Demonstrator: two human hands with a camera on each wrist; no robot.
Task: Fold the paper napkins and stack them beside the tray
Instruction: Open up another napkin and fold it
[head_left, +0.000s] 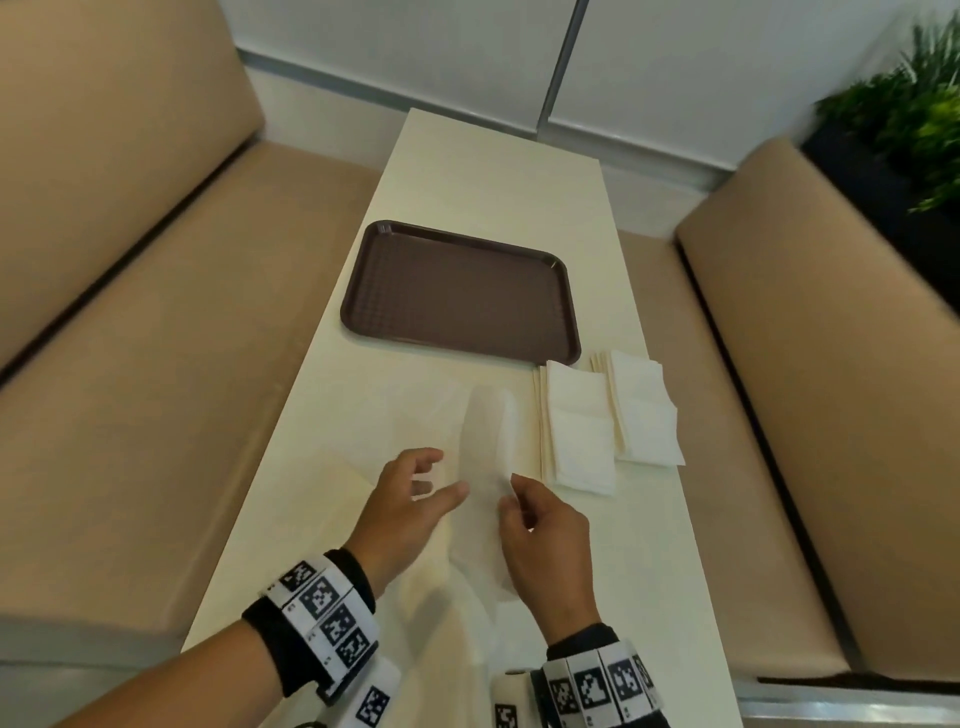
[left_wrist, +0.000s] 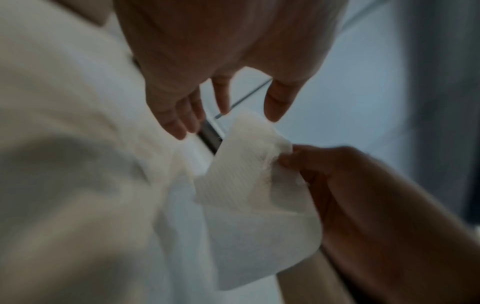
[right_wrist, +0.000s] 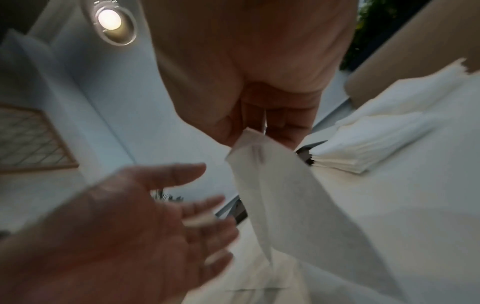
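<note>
Tan booth seats (head_left: 130, 322) flank a long cream table (head_left: 467, 171) bearing a dark brown tray (head_left: 460, 293). Just beside the tray's near right corner sit two stacks of folded white napkins (head_left: 579, 426), side by side. Nearer the person, the right hand (head_left: 545, 540) pinches the edge of a loose, curling paper napkin (head_left: 485, 441) lifted off the table. The left hand (head_left: 410, 499) hovers beside it, fingers spread and relaxed, holding nothing.

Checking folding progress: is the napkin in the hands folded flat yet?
No. The napkin is lifted and curled over, its edge pinched by the right hand; the left hand is open beside it.
</note>
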